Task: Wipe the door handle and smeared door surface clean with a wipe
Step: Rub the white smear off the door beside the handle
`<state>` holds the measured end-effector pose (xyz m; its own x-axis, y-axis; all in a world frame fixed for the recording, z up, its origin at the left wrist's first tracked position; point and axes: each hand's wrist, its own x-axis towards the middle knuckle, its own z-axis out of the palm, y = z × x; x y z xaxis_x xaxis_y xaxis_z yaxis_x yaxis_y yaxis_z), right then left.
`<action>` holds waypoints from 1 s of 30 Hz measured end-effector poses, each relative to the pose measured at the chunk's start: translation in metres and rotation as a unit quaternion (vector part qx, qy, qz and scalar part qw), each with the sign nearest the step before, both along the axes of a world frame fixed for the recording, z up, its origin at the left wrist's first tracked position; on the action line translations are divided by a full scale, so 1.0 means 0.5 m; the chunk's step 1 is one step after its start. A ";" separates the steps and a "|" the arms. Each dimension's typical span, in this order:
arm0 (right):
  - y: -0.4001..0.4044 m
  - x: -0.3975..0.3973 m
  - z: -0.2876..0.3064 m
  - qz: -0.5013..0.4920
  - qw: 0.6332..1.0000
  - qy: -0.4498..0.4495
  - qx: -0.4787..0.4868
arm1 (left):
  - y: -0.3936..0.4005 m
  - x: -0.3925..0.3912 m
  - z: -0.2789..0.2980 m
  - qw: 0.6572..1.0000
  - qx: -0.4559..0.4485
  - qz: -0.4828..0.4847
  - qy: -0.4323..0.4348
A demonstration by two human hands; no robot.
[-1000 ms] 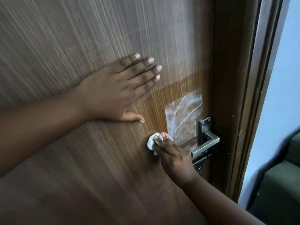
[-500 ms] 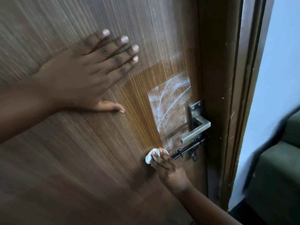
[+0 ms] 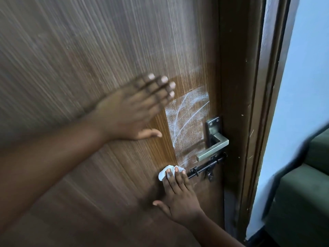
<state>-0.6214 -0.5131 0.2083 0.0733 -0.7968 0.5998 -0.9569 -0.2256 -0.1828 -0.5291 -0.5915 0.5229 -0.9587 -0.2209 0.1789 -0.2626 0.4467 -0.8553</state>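
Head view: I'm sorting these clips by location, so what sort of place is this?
Probably a room inside a home. A wood-grain door carries a metal lever handle and a sliding bolt, household fittings. Past the frame stands a pale wall and what looks like a green sofa.

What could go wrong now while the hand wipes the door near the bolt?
1. The right hand presses the wipe right beside the bolt, so the wipe may snag on it.
2. The wipe sits at the lower edge of the white smear; most of it could be left.
3. The left hand, flat on the door, may leave new marks.
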 end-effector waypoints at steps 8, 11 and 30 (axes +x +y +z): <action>0.002 -0.003 -0.006 -0.011 0.998 -0.024 0.064 | 0.011 -0.026 -0.058 0.996 -0.085 -0.037 0.010; -0.004 -0.029 0.003 -0.070 0.991 -0.066 0.096 | 0.013 -0.030 -0.067 0.995 -0.100 -0.024 0.003; -0.019 -0.024 0.067 -0.088 0.964 -0.229 0.100 | 0.005 -0.042 -0.090 0.994 -0.103 -0.036 0.022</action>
<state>-0.6337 -0.5226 0.2418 -0.3103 -0.8754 0.3705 -0.7860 0.0171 -0.6180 -0.5503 -0.5890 0.4781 -0.9611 -0.1061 0.2550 -0.2750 0.2830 -0.9188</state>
